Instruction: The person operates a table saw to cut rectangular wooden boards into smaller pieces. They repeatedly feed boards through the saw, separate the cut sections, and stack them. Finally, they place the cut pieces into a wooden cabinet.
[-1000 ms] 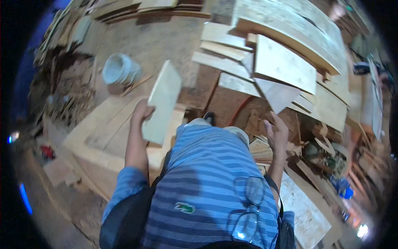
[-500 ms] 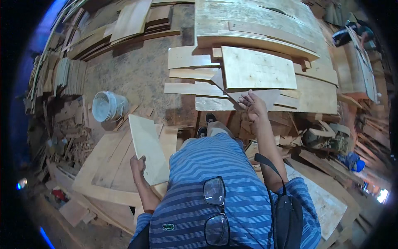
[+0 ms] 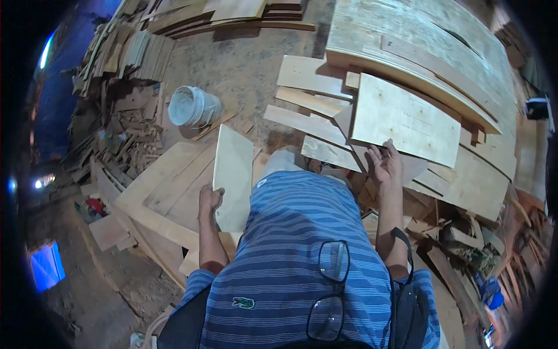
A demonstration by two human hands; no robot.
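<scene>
My left hand is closed on the edge of a pale plywood board, thumb on its face. The board is tilted up beside my left hip, above a wooden panel. My right hand is palm up at the near edge of a second plywood board, its fingers slightly curled and apart. The fingertips appear to touch that edge. This board lies on a stack, over a thin brownish sheet that juts out beside my hand.
Plywood strips stick out left of the stack, before a large wooden worktop. A white bucket stands on the floor at left. Scrap wood is heaped farther left. Stacked boards lie at the back.
The view has turned left, so the stack and bucket appear farther right. My left hand still holds its board, now more upright. My right hand stays by the second board's edge.
</scene>
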